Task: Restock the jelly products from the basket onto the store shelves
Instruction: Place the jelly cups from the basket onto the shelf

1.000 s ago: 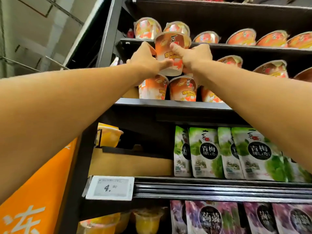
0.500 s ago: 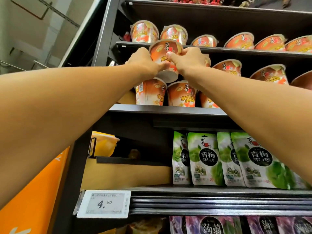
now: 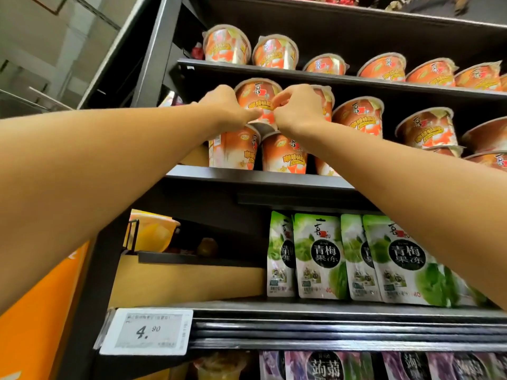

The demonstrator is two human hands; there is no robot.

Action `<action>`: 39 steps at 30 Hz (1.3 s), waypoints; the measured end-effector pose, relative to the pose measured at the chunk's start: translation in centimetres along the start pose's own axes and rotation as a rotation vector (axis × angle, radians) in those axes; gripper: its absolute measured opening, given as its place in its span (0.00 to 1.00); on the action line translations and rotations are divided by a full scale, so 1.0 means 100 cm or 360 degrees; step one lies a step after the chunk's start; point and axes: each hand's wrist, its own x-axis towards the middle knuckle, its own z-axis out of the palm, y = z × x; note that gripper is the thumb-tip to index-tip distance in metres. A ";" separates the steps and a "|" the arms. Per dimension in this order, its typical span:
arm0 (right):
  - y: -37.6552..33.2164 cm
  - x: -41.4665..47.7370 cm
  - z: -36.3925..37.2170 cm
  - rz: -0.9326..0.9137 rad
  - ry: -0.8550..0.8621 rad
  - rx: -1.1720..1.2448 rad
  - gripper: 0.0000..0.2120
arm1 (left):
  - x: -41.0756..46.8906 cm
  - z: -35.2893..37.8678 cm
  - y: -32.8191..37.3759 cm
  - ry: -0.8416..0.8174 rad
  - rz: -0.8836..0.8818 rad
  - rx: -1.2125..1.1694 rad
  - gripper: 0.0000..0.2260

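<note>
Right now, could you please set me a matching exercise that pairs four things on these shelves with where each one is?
Things:
1. orange jelly cup
2. green plum jelly pouches
3. purple jelly pouches
4. price tag

Places:
A. lowest level in view, partly cut off
B. clipped to the shelf rail, lower left
C. gripped between the left hand and right hand, above the lower cups
D. one level beneath the cups

Pairs: 1-C, 2-D, 3-A, 4-B

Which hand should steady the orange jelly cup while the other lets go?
Probably left: the left hand grips the orange jelly cup near its base; the right hand is crowded by the neighbouring cup.
</note>
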 end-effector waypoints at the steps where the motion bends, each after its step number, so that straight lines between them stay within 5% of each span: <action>1: 0.002 -0.004 -0.002 -0.0035 0.0040 0.0035 0.12 | -0.005 -0.001 0.000 0.0068 0.0026 0.0032 0.23; 7: 0.021 -0.051 -0.011 -0.0107 0.0260 0.0335 0.12 | -0.060 -0.003 0.001 0.0643 0.0261 0.0026 0.10; 20: 0.101 -0.268 -0.096 0.0144 -0.0004 0.0769 0.14 | -0.278 0.016 -0.028 0.0012 0.0276 -0.0580 0.05; 23: 0.124 -0.340 -0.122 0.0250 -0.0094 0.0975 0.12 | -0.351 0.021 -0.037 -0.0089 0.0071 -0.0715 0.05; 27: 0.152 -0.470 -0.153 0.0686 -0.0338 0.1097 0.13 | -0.498 0.043 -0.055 -0.0332 -0.0365 -0.0779 0.07; 33: 0.163 -0.707 -0.215 0.1572 -0.1092 0.0809 0.12 | -0.754 0.073 -0.078 -0.1198 -0.1104 -0.0693 0.15; 36: 0.160 -0.806 -0.245 0.2092 -0.1161 0.0686 0.14 | -0.857 0.082 -0.083 -0.1663 -0.1327 -0.0704 0.17; 39: 0.161 -0.894 -0.264 0.2455 -0.1094 0.0529 0.14 | -0.950 0.093 -0.091 -0.1857 -0.1607 -0.0728 0.15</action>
